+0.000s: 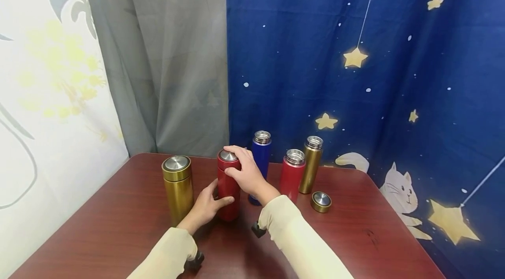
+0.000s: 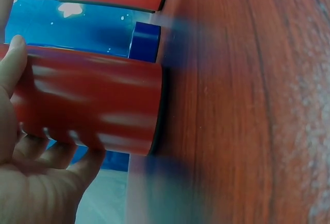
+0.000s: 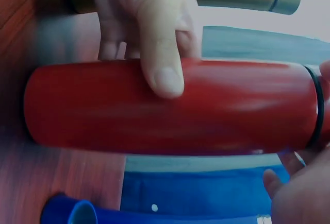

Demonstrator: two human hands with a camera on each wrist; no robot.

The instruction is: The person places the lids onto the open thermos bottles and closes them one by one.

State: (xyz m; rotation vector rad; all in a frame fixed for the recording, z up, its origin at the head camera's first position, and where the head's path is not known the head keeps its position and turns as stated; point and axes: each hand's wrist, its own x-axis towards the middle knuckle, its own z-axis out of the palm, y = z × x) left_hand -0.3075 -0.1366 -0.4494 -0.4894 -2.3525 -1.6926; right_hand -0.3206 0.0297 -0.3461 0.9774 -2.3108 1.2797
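Observation:
A capped red thermos (image 1: 229, 187) stands upright on the table between my hands. My left hand (image 1: 207, 205) grips its body, the thumb across the near side and the fingers around the far side; the left wrist view shows the fingers against the red wall (image 2: 98, 98). Up at the top, my right hand (image 1: 250, 176) holds the red lid with a silver disc (image 1: 227, 155), fingers and thumb on either side. A dark ring marks the seam under the lid in the right wrist view. Whether the lid is tight I cannot tell.
Left stands a capped gold thermos (image 1: 179, 193). On the right are lidless blue (image 1: 261, 156), red (image 1: 291, 178) and gold (image 1: 311, 167) bottles. A gold lid (image 1: 321, 202) lies beside them, and a blue lid (image 2: 144, 41) sits near the blue bottle. Curtains hang behind the table (image 1: 355, 235).

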